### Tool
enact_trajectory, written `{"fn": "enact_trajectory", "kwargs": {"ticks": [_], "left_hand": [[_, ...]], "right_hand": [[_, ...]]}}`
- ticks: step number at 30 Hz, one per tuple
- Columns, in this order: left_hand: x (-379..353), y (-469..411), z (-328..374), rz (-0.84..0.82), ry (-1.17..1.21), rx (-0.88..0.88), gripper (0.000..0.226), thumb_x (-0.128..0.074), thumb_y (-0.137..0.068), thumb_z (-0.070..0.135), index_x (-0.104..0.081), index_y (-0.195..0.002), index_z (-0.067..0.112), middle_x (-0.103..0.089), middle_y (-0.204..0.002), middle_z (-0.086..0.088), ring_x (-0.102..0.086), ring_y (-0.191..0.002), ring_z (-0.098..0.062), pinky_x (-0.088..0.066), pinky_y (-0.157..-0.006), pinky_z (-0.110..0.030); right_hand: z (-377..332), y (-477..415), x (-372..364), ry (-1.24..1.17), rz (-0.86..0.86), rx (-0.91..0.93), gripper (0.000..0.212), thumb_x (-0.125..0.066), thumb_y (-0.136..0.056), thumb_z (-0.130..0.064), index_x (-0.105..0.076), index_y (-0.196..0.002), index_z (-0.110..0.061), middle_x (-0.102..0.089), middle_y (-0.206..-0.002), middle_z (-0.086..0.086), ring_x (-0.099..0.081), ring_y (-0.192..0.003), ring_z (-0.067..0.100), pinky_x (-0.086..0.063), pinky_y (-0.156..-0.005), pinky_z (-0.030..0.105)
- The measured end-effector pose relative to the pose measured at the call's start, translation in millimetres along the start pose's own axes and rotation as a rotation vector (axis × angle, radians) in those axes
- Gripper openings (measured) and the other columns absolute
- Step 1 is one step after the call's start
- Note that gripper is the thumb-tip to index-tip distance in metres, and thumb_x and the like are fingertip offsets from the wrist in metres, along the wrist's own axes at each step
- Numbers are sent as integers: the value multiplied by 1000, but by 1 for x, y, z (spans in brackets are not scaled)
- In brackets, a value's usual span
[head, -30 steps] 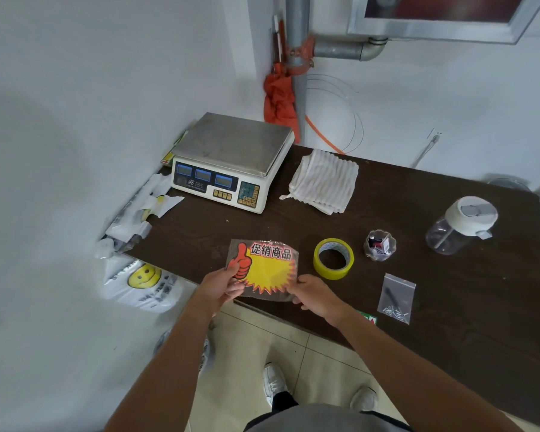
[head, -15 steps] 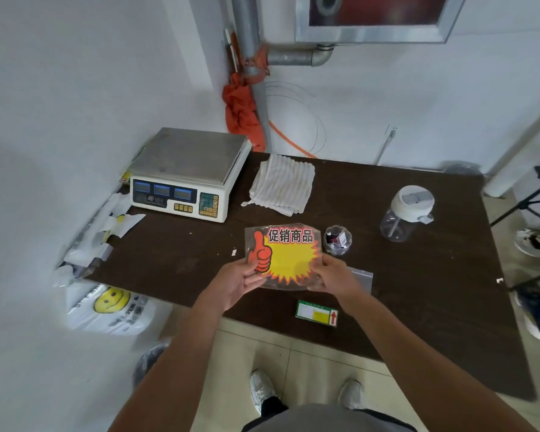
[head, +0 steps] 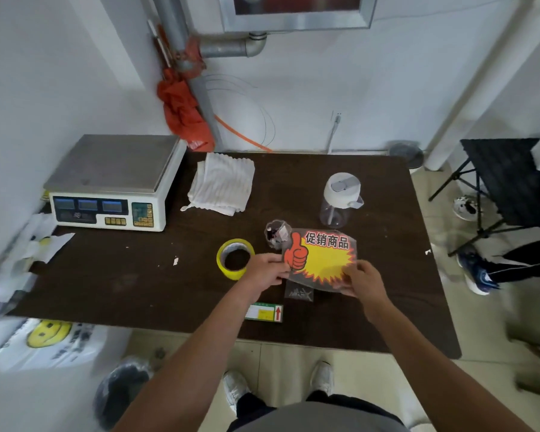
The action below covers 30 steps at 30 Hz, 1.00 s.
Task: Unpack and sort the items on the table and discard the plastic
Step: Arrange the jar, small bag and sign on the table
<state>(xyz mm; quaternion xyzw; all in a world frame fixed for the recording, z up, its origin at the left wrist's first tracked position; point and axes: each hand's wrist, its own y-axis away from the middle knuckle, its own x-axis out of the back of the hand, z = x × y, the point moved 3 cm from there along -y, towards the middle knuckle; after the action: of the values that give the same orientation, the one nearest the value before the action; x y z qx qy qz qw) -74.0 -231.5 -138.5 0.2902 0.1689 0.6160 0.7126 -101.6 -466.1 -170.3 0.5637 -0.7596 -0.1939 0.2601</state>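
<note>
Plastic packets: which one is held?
The starburst sign packet, pinched by left hand and right hand; the round packet and flat bag lie on the table.

The promo sign [head: 325, 260] moved right, past the tape [head: 226, 269].

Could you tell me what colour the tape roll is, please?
The tape roll is yellow, clearest in the head view.

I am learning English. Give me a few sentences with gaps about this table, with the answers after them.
The left hand and right hand grip the ___.
The tape is ___ in colour.
The towel lies just right of the ___.
The bottle has a ___ lid.
Missing: sign, yellow, scale, white.
</note>
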Motion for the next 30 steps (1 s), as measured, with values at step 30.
{"fn": "enact_trajectory", "kwargs": {"ticks": [30], "left_hand": [[-162, 0, -22, -67, -1165, -512, 42, -50, -94, 23, -53, -134, 11, -39, -147, -9, -37, -135, -29, -44, -103, -46]], "right_hand": [[39, -37, 110, 588, 149, 41, 27, -63, -91, -26, -63, -111, -8, -70, -106, 14, -64, -101, 34, -49, -81, 40]]}}
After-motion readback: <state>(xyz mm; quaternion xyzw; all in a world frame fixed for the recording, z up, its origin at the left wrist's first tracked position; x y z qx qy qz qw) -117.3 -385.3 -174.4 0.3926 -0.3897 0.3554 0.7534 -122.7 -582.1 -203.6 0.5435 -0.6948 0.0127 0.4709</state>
